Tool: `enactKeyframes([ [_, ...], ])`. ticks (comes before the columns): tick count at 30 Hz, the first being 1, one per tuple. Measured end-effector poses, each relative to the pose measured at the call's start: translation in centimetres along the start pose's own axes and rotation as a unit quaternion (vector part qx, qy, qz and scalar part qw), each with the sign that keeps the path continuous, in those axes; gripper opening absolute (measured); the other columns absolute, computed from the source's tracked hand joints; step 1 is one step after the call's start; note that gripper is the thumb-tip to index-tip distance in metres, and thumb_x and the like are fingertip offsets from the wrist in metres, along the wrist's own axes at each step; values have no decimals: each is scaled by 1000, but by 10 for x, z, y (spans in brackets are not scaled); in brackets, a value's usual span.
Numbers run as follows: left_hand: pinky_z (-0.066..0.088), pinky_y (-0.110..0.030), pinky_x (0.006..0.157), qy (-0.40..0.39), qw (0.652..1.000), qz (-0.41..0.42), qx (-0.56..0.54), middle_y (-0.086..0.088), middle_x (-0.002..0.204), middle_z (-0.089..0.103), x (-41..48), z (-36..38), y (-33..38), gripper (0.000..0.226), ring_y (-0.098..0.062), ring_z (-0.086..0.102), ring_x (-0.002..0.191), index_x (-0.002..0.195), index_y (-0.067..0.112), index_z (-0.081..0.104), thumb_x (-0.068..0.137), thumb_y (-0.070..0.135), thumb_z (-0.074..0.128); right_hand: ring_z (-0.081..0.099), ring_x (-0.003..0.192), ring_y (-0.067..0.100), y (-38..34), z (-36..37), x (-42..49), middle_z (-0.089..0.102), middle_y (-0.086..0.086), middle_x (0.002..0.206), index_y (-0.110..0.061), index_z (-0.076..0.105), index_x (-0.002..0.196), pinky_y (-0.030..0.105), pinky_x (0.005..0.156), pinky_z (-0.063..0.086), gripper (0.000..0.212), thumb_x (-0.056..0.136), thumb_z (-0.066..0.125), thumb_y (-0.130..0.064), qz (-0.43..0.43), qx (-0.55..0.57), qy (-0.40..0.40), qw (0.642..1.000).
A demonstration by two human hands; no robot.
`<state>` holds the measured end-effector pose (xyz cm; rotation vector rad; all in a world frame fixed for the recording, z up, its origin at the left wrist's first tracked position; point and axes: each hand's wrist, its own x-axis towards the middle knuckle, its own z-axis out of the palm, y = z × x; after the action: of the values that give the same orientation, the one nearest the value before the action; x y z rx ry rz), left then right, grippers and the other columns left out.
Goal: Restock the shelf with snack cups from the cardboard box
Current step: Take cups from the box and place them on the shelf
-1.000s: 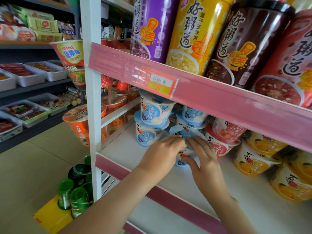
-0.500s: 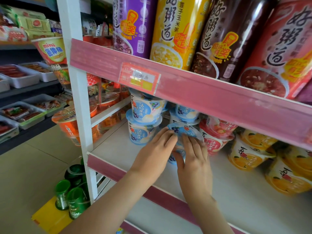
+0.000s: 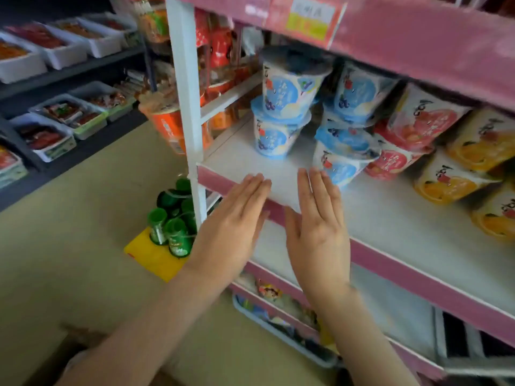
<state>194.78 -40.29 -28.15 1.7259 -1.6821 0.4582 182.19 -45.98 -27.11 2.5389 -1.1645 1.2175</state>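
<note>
- Snack cups (image 3: 284, 107): blue ones stand two high at centre frame on the white shelf (image 3: 390, 218); red and orange ones lie further right along the same board.
- Nearest blue stack (image 3: 341, 156): leans toward frame right, just beyond my right fingertips. I judge it stable enough, though the picture is blurred.
- Left hand (image 3: 234, 221): flat, fingers straight and together, holding nothing, over the pink front rail (image 3: 418, 277) at lower centre.
- Right hand (image 3: 317, 224): likewise spread flat and empty, just right of the left one, not touching any cup.
- Step in hand, as I judge it: one placement is finished; both hands are free between loads.
- Cardboard box (image 3: 80, 334): only a brown corner shows at lower left of frame; I cannot tell what it contains.
- Next move calls for: lowering both hands toward that corner, taking fresh cups, then filling the bare shelf area in front of the stacks without knocking the leaning pair.
</note>
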Motion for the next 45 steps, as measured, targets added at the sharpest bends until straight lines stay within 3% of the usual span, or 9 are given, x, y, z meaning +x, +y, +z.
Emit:
enactKeyframes([
  [10,44,-21,80,-136,941,-309,-5,-5,99,65,-293,-58,-74,18,-18,63,89,105,8,62,90,14,57,40,130,27,-169,91,-188,53,15,135,-1,53,131,42,106,39,43,91,46,-14,-28,157,-254,954],
  [16,43,-29,98,-320,738,-593,-31,-5,130,51,-451,-53,-109,43,-18,50,120,136,16,41,95,28,47,34,129,22,-236,144,-306,52,9,137,-9,51,131,42,98,45,49,86,64,-22,-121,136,-420,889],
  [20,33,-33,107,-377,687,-621,-5,-9,140,39,-506,-48,-142,63,-24,38,130,147,15,21,93,27,52,28,140,26,-255,176,-350,31,8,151,-9,26,144,37,115,22,60,91,50,-25,-181,117,-529,821],
  [23,39,-36,104,-459,609,-644,64,-13,146,32,-531,-45,-164,74,-27,41,129,150,17,1,95,29,48,34,136,24,-271,206,-366,41,11,146,-6,38,140,38,110,33,70,80,70,-22,-173,121,-571,793],
  [28,44,-42,91,-592,503,-611,155,-10,127,56,-530,-25,-207,73,-26,60,107,150,14,-2,95,27,45,-10,142,12,-290,254,-381,5,5,159,-12,8,151,26,113,0,61,100,41,-20,-161,129,-620,757],
  [31,40,-38,91,-590,572,-536,192,-9,125,58,-523,-8,-231,75,-24,61,105,150,9,3,93,22,50,-11,145,13,-295,278,-392,-3,2,160,-14,1,151,22,110,-6,61,101,36,-18,-139,132,-633,750],
  [34,33,-47,106,-505,690,-496,149,-17,154,15,-531,-1,-242,96,-32,29,136,144,20,-26,92,20,54,-8,146,16,-298,303,-409,-3,4,159,-11,1,151,22,110,-5,66,99,41,-15,-129,123,-636,751],
  [39,4,-64,109,-490,698,-491,176,-9,150,-34,-579,-3,-271,106,-31,-22,141,139,30,-35,86,43,56,-1,146,23,-309,350,-444,0,11,159,-8,-2,150,30,117,9,69,99,42,-19,-66,65,-639,764],
  [45,-9,-65,106,-491,707,-471,193,-10,147,-39,-602,13,-290,96,-41,-34,134,138,37,-33,88,52,48,9,146,28,-338,413,-487,10,19,156,1,0,149,35,117,19,68,100,40,-24,37,60,-636,768],
])
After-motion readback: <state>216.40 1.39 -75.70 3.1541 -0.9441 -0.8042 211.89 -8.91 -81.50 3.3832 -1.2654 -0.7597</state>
